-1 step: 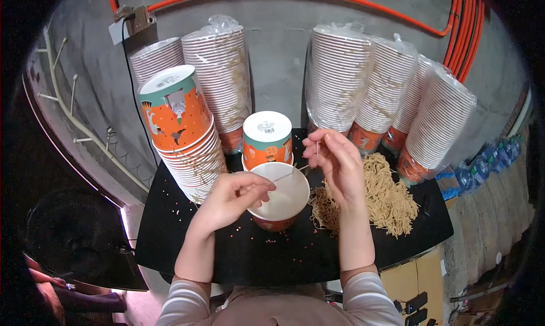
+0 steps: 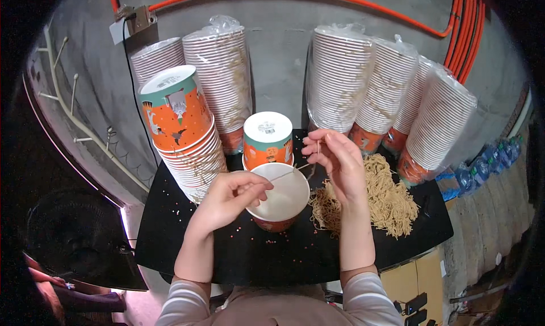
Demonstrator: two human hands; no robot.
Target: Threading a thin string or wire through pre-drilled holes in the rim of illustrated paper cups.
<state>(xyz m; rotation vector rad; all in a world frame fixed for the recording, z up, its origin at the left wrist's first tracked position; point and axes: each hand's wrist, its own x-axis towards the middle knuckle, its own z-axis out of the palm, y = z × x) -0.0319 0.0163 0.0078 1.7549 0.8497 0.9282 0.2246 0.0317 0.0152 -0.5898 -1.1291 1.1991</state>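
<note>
Over an upright white-lined paper bucket (image 2: 273,224) I hold a thin string (image 2: 283,175) slantwise above its mouth. My left hand (image 2: 230,200), at the bucket's left rim, is closed in a pinch on the string's lower end. Higher up and to the right, my right hand (image 2: 342,162) is also closed, thumb against fingers, with the string's other end at its fingers. Behind the bucket stand orange and green paper buckets (image 2: 268,151), upside down with a white base on top. A heap of tan strings (image 2: 392,200) lies beyond my right wrist, with a browner bundle (image 2: 325,213) beside it.
A tall inverted bucket stack (image 2: 177,122) leans at the left. Plastic-wrapped bucket stacks (image 2: 340,79) line the grey wall. Small pinkish bits (image 2: 271,241) are scattered on the black table (image 2: 244,269). A fan (image 2: 71,235) stands at the left, blue-tinted bottles (image 2: 482,164) at the right.
</note>
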